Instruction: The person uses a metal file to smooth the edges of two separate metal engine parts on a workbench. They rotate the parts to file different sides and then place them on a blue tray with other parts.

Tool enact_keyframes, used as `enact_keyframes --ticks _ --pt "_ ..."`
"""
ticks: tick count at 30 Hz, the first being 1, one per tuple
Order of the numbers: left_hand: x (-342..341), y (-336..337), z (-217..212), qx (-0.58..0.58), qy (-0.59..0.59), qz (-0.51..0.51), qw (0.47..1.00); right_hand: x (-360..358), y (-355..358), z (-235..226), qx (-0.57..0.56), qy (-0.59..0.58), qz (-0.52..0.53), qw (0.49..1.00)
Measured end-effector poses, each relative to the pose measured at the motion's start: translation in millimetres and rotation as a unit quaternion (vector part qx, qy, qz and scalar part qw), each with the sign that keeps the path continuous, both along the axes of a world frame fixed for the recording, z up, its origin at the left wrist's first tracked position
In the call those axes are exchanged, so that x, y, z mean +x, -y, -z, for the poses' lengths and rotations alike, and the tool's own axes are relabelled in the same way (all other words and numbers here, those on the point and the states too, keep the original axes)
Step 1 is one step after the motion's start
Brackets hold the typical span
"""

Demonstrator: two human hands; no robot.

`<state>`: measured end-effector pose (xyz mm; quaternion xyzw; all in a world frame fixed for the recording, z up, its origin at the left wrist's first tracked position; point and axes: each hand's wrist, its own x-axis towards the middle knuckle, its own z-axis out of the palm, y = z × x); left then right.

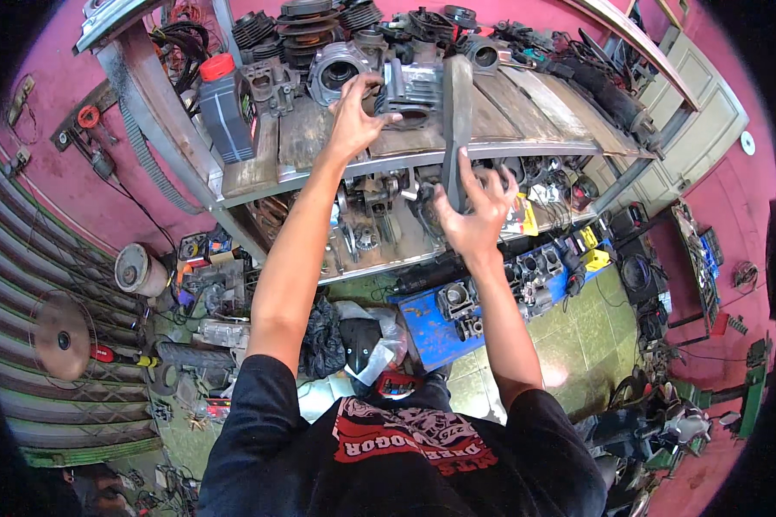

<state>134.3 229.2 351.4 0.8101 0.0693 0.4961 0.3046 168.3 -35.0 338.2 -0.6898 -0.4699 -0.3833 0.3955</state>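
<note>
My left hand is raised over the wooden upper shelf, its thumb and fingers spread apart. Close by its fingertips is a finned grey engine cylinder; whether they touch it I cannot tell. Behind that hand sits a round metal engine casing with a large bore. Between the thumb and fingers of my right hand is the lower end of a long, flat grey bar. It stands nearly upright in front of the shelf edge, wider toward the top, and its exact kind is unclear.
A grey bottle with a red cap stands at the shelf's left end. Stacked finned cylinders line the back. Metal parts crowd the lower shelf. Below, a blue board bears engine parts. A fan is at far left.
</note>
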Motion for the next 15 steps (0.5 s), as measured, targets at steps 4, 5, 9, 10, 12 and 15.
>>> enact_keyframes --ticks 4,5,9,10,12,15 --pt "-7 7 0 -0.060 0.018 0.084 0.995 -3 -10 -29 -0.039 -0.004 -0.005 0.999" --pt "-8 6 1 -0.026 0.008 0.068 0.997 -4 -15 -34 -0.042 0.008 -0.006 0.999" --pt "-9 6 4 0.089 -0.015 0.022 0.996 -11 -24 -36 -0.034 0.028 0.004 0.999" --pt "-9 8 3 0.108 -0.023 0.009 0.994 -13 -24 -34 -0.025 0.036 0.006 0.999" --pt "-11 7 8 0.075 -0.014 0.007 0.997 -32 -17 -26 -0.076 -0.022 0.016 0.997" --pt "-11 -7 22 0.058 0.000 0.002 0.998 -56 -8 3 -0.058 -0.006 -0.021 0.998"
